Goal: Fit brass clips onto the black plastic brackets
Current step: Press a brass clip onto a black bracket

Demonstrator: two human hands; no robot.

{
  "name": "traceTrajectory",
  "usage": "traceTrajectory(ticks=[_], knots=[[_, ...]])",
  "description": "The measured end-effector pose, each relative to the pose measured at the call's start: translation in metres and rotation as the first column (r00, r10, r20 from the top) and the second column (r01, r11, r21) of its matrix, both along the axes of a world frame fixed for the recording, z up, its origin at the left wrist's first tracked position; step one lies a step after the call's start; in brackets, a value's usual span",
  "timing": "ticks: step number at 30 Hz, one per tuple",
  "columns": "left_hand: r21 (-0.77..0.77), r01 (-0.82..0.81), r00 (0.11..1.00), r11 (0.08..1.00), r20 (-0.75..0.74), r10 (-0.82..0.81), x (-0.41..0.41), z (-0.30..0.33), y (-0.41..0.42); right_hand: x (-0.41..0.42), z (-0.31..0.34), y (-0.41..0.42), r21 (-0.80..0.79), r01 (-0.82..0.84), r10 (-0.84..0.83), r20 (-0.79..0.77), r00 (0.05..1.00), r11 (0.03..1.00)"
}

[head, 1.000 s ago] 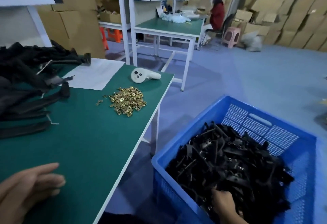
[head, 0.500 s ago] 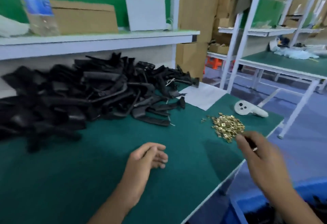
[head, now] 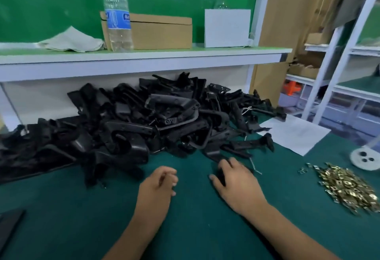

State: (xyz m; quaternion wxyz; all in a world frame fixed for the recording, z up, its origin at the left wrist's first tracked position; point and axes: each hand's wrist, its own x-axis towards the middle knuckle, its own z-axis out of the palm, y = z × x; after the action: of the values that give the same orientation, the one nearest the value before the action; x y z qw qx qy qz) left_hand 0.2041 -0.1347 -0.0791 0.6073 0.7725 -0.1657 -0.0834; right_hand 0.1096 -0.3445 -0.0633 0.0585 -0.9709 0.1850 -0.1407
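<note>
— So, taking the heap of black plastic brackets as the marker, what lies furthest left?

— Left of and below the heap, at the frame's edge, a dark flat object rests on the green table; I cannot tell what it is. Above the heap runs a white shelf carrying a folded cloth, a clear water bottle, a cardboard box and a white box.

— And the hands?

— Just in front of the heap, the left hand rests on the table with fingers loosely curled, holding nothing. To its right, at the heap's near edge, the right hand lies palm-down over a black bracket, fingers bent around it; the grip looks like a hold, though much of the piece is hidden.

— Where are the clips?

— Well right of the heap, a loose pile of brass clips sits on the table, apart from both hands. Between heap and clips lies a white sheet of paper, touching the heap's right end. Beyond the clips, a white controller lies near the table's edge.
</note>
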Motion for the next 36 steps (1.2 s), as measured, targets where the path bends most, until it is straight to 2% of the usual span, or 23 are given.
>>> traceTrajectory(ticks=[3,6,7,9,11,14,18,20,22,23,25,27,29,32,34,36], knots=[[0.303,-0.013,0.967,0.953,0.245,-0.064,0.003,0.002,-0.030,0.002,-0.014,0.012,0.012,-0.057,0.055,0.155,0.986,0.998],[0.440,-0.038,0.914,0.897,0.379,-0.147,0.006,0.003,-0.048,0.010,-0.009,-0.004,-0.038,0.088,-0.066,0.390,0.919,0.995],[0.464,-0.044,0.907,0.885,0.390,-0.160,0.007,0.003,-0.048,0.013,-0.009,-0.011,-0.027,0.152,-0.130,0.386,0.913,0.988],[0.487,-0.040,0.899,0.872,0.399,-0.182,0.007,0.001,-0.045,0.018,-0.010,-0.019,-0.034,0.273,-0.258,0.241,0.936,0.961],[0.493,-0.026,0.895,0.870,0.399,-0.199,0.006,0.000,-0.041,0.021,-0.014,-0.021,-0.058,0.289,-0.282,0.115,0.953,0.955],[0.510,-0.044,0.898,0.859,0.398,-0.190,0.008,0.002,-0.044,0.023,-0.014,-0.015,0.026,0.199,-0.200,0.106,0.974,0.980],[0.568,-0.080,0.897,0.819,0.400,-0.189,0.011,0.000,-0.051,0.019,-0.010,-0.005,0.291,-0.001,-0.044,0.149,0.988,0.957],[0.633,-0.106,0.901,0.767,0.388,-0.196,0.011,-0.003,-0.055,0.016,-0.007,-0.002,0.480,-0.136,0.044,0.198,0.979,0.867],[0.651,-0.107,0.915,0.752,0.360,-0.182,0.015,-0.005,-0.058,0.013,-0.003,0.001,0.652,-0.260,0.154,0.217,0.964,0.712],[0.626,-0.090,0.938,0.775,0.315,-0.146,0.017,-0.004,-0.059,0.011,-0.001,0.003,0.678,-0.299,0.198,0.224,0.954,0.672],[0.584,-0.077,0.966,0.808,0.244,-0.084,0.022,-0.001,-0.060,0.007,-0.002,0.005,0.665,-0.326,0.226,0.235,0.945,0.672],[0.681,-0.115,0.948,0.723,0.293,-0.125,0.024,0.000,-0.062,0.001,-0.003,-0.001,0.648,-0.307,0.156,0.281,0.947,0.697],[0.736,-0.126,0.927,0.665,0.326,-0.185,0.025,-0.002,-0.061,-0.012,-0.003,-0.017,0.580,-0.221,-0.009,0.367,0.930,0.784],[0.688,-0.041,0.944,0.724,0.264,-0.197,0.030,-0.001,-0.057,-0.052,-0.002,-0.061,0.354,0.127,-0.287,0.449,0.846,0.927],[0.684,0.019,0.955,0.730,0.205,-0.217,0.030,0.005,-0.057,-0.082,-0.004,-0.092,0.183,0.365,-0.408,0.382,0.829,0.913],[0.738,-0.029,0.946,0.674,0.238,-0.220,0.026,0.008,-0.063,-0.102,-0.008,-0.117,0.052,0.519,-0.510,0.298,0.807,0.853]])
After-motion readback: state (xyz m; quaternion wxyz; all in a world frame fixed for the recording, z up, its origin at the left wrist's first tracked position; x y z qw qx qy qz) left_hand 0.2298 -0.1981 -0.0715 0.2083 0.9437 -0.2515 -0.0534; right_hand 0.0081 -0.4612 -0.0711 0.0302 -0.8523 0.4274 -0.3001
